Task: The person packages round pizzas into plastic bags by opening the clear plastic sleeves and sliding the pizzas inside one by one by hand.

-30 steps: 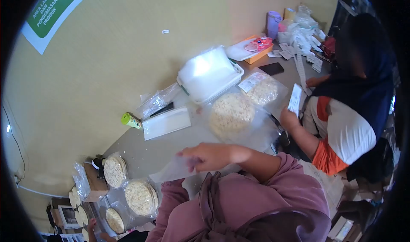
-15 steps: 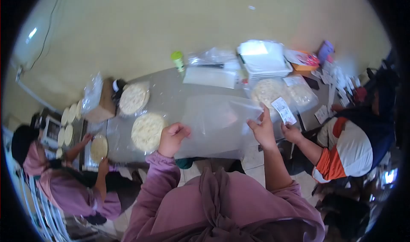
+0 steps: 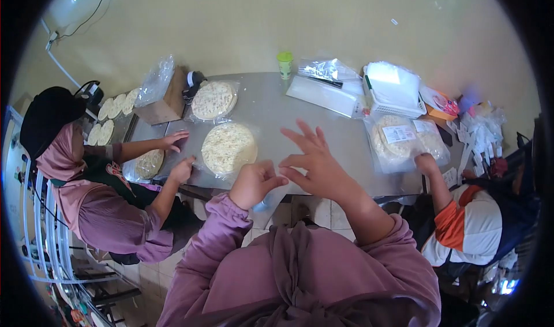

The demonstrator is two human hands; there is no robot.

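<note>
My left hand (image 3: 257, 185) is closed in a pinch on a clear plastic bag (image 3: 269, 202), which hangs below it in front of the table edge. Close beside it, my right hand (image 3: 317, 166) has thumb and forefinger pinched together at the bag's upper edge, the other fingers spread; the edge itself is hardly visible. Left of my hands lies a bagged stack of round flatbreads (image 3: 229, 148). Behind that is another bagged stack (image 3: 213, 100).
A co-worker at left has both hands (image 3: 183, 170) near a bagged flatbread (image 3: 149, 164). At right, another person's hand (image 3: 427, 164) touches labelled flatbread packs (image 3: 398, 135). Along the back of the table (image 3: 262, 105) stand a green-lidded cup (image 3: 285, 66), plastic sheets (image 3: 324, 95), a white basket (image 3: 395, 109) and a cardboard box (image 3: 164, 109).
My hands have come together, and the bag stretched between them now hangs narrow below. My view has turned left. The label held by the person at right now lies on a flatbread pack.
</note>
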